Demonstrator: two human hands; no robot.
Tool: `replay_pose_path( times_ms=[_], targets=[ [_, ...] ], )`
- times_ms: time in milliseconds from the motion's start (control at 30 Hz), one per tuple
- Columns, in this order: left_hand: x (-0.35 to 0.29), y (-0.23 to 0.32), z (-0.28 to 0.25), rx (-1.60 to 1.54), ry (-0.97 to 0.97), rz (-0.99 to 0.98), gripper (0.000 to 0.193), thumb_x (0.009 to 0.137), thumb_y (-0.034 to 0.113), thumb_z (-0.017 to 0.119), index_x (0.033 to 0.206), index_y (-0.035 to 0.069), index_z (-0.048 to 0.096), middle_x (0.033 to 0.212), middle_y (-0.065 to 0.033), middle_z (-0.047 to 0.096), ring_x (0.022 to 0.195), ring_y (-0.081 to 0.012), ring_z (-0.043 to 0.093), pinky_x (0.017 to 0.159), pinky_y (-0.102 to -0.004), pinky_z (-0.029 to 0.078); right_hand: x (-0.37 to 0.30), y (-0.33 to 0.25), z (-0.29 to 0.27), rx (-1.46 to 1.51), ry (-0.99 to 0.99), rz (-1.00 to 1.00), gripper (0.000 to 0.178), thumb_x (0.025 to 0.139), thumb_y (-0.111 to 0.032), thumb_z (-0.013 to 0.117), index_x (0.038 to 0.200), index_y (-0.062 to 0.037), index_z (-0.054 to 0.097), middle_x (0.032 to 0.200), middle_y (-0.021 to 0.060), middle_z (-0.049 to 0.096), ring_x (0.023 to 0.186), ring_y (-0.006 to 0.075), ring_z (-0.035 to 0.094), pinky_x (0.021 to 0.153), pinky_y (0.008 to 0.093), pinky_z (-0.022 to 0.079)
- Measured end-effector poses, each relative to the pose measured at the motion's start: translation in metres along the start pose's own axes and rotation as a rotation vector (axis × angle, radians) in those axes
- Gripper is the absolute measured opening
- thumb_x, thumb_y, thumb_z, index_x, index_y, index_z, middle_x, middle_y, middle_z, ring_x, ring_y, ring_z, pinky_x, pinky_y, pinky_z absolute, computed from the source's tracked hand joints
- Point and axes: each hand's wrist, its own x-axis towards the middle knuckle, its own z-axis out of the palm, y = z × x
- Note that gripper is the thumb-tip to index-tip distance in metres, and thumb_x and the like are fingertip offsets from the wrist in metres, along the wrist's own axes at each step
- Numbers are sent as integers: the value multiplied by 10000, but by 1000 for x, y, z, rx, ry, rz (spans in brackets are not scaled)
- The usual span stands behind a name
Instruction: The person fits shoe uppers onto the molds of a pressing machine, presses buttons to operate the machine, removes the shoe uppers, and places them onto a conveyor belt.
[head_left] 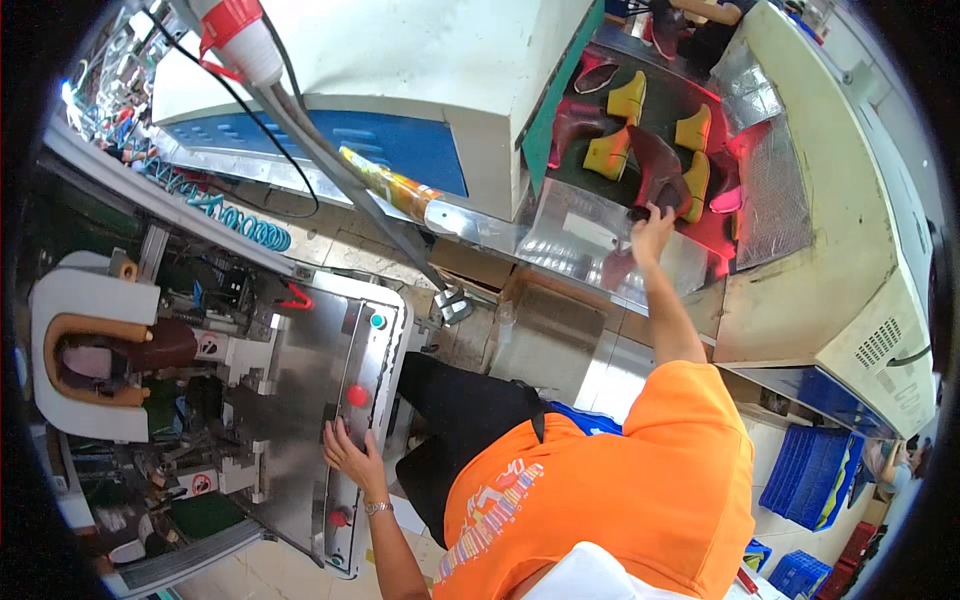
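Upper right: your dark boot upper point(660, 175) looks smooth, glossy leather; lower left control panel point(330, 380) is brushed, matt metal.

Lying heel-up on conveyor belt point(640, 110), dark brown boot upper on yellow last point(660, 178), right hand point(652, 228) gripping it.

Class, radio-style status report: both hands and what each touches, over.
Left hand flat on metal control panel. Right hand gripping dark shoe on conveyor. Yellow lasts alongside.

Around my right hand point(652, 228) the belt point(640, 120) is crowded with boots point(655, 170) on yellow lasts point(608, 155); free room only on the near metal plate point(575, 225).
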Motion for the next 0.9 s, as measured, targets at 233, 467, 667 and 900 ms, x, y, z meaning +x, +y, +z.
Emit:
replay_pose_path(
  times_ms=[233,467,667,900],
  targets=[
    [2,7,10,191,104,-28,398,817,277,553,1158,81,486,1284,-136,412,1197,-316,355,980,-487,223,23,75,34,-305,-520,228,418,746,-336,586,1093,-106,553,1409,202,178,1226,427,284,908,611,308],
    [2,6,-10,-59,168,-93,362,838,193,531,1165,48,478,1287,-148,413,1185,-325,370,985,-456,244,67,30,-7,-71,41,-60,293,813,-151,493,1081,-44,545,1247,191,438,1024,368,510,844,401,434],
    [28,46,-24,-423,246,-92,231,828,93,518,1046,25,554,1168,-135,521,1101,-302,461,947,-407,322,100,-51,-135,125,117,-494,202,779,-35,487,876,-79,658,1089,64,598,953,222,589,788,299,474],
    [68,123,-62,-1191,-180,-46,268,867,76,505,1130,27,510,1137,-96,538,1065,-181,499,907,-304,384,15,-214,-235,792,-298,-935,135,722,84,501,661,-17,436,975,188,596,871,300,600,757,346,471]
  ],
)
